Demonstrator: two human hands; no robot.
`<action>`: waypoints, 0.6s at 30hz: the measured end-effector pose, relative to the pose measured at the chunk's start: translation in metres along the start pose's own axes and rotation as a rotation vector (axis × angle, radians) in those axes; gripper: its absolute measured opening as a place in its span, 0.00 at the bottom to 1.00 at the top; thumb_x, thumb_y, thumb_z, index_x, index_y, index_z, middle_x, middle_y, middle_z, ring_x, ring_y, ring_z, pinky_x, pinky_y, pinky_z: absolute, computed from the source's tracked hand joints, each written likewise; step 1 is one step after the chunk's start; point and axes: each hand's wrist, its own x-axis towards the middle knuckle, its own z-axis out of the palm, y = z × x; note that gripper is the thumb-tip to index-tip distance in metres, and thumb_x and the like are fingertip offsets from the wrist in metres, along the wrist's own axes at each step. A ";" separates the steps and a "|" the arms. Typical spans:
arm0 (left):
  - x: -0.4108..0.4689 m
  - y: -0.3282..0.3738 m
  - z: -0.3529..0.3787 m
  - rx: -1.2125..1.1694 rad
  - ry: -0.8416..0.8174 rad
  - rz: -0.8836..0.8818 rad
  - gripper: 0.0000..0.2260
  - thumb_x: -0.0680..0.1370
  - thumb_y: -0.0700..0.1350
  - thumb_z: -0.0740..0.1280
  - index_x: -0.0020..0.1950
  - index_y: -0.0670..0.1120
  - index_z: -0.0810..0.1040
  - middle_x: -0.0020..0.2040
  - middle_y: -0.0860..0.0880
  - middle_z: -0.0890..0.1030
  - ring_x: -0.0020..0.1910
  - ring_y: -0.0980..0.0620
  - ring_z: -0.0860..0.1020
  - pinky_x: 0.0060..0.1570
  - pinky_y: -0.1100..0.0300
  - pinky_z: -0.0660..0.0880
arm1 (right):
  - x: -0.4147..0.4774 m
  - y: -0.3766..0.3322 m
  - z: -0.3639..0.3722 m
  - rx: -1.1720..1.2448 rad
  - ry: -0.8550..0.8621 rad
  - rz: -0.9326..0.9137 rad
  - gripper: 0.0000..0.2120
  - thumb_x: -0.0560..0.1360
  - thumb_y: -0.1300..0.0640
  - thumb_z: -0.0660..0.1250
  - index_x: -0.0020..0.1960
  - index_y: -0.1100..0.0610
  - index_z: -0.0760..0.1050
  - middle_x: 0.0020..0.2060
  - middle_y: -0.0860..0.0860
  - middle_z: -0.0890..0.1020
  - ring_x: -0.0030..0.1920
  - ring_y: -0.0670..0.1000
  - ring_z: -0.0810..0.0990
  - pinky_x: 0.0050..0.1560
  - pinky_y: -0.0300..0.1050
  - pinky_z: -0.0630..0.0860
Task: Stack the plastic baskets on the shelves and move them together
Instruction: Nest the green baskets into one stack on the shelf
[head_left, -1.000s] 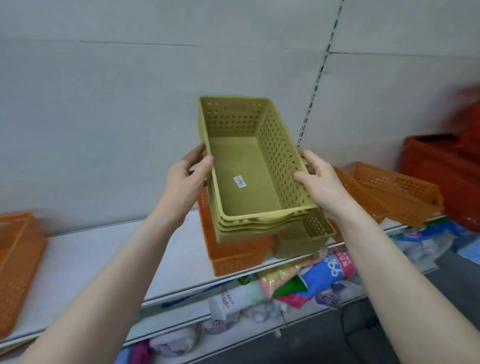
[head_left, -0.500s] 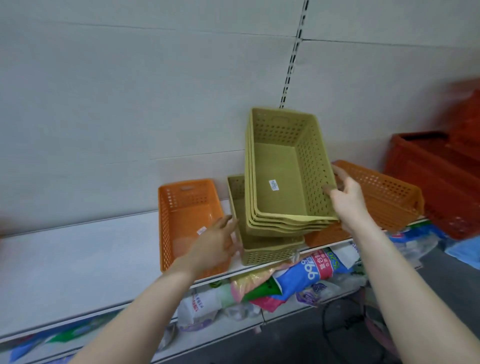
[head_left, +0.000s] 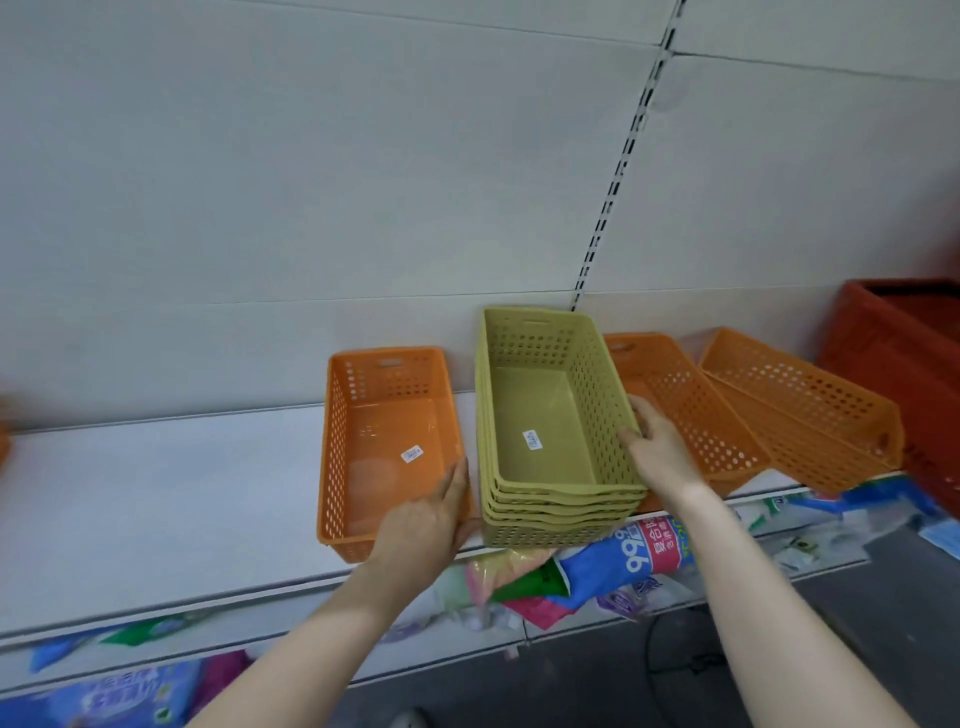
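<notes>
A stack of several green perforated baskets (head_left: 545, 415) stands nested on the white shelf (head_left: 156, 509), near its front edge. My left hand (head_left: 431, 514) presses against the stack's lower left side, in the gap beside a single orange basket (head_left: 384, 441). My right hand (head_left: 654, 447) holds the stack's right wall, fingers on the outside. A white label lies on the top basket's floor.
Right of the stack sit an orange basket (head_left: 675, 405) and tilted orange baskets (head_left: 800, 410), then a red crate (head_left: 904, 353). Colourful packets (head_left: 644, 545) fill the lower shelf. The grey back panel is close behind.
The held green baskets have come down and nested into the green basket on the shelf. My left hand has moved from the orange basket to the stack's left side.
</notes>
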 end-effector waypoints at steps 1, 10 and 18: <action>-0.002 0.000 -0.002 0.012 0.008 -0.004 0.34 0.80 0.62 0.52 0.80 0.47 0.42 0.79 0.49 0.60 0.46 0.45 0.83 0.40 0.51 0.79 | 0.003 -0.001 0.000 -0.048 -0.004 -0.015 0.22 0.81 0.63 0.58 0.74 0.53 0.66 0.63 0.52 0.78 0.61 0.55 0.77 0.61 0.51 0.74; -0.009 -0.004 -0.007 0.008 0.042 -0.013 0.34 0.80 0.62 0.53 0.80 0.51 0.43 0.56 0.47 0.80 0.44 0.43 0.82 0.42 0.49 0.79 | 0.016 -0.011 0.006 -0.433 -0.016 -0.008 0.23 0.77 0.65 0.59 0.70 0.54 0.63 0.56 0.56 0.81 0.54 0.61 0.80 0.51 0.53 0.76; -0.070 -0.034 -0.020 -0.097 0.195 -0.146 0.25 0.79 0.57 0.57 0.73 0.48 0.69 0.58 0.46 0.82 0.55 0.41 0.79 0.51 0.51 0.76 | -0.027 -0.061 0.046 -0.533 0.195 -0.361 0.29 0.77 0.64 0.62 0.76 0.55 0.60 0.75 0.56 0.65 0.75 0.60 0.62 0.72 0.57 0.62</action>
